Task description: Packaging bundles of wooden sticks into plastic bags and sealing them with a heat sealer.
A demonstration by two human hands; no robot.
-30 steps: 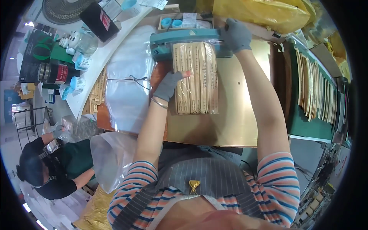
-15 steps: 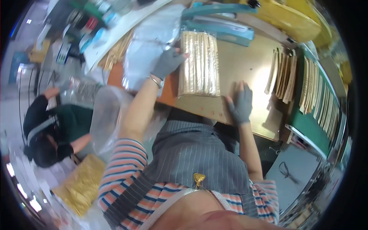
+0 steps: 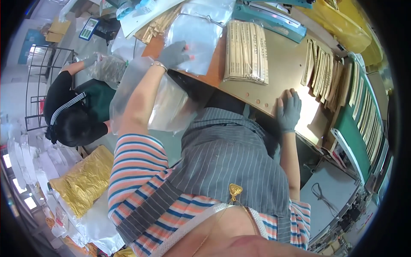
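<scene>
My left hand (image 3: 173, 54), in a grey fingerless glove, rests at the near edge of a stack of clear plastic bags (image 3: 192, 32). Its fingers are apart and nothing shows in them. Right of the stack lies a clear bag packed with long, narrow, pale paper-wrapped sticks (image 3: 246, 53), touched by neither hand. My right hand (image 3: 289, 110), gloved the same way, lies flat at the table's near edge with its fingers stretched out. Farther right, a row of loose paper-wrapped sticks (image 3: 321, 70) lies on the table (image 3: 284, 64).
A green tray (image 3: 357, 128) with more wrapped sticks stands at the right. Behind the packed bag lies a long teal device (image 3: 274, 23). A large clear plastic bag (image 3: 137, 96) hangs by my left forearm. On the left, a co-worker (image 3: 77, 111) bends over a filled clear bag (image 3: 107, 70).
My left hand has left the side of the packed bag and moved left over the plastic bags. My right hand has come to the table's near edge. The view has shifted.
</scene>
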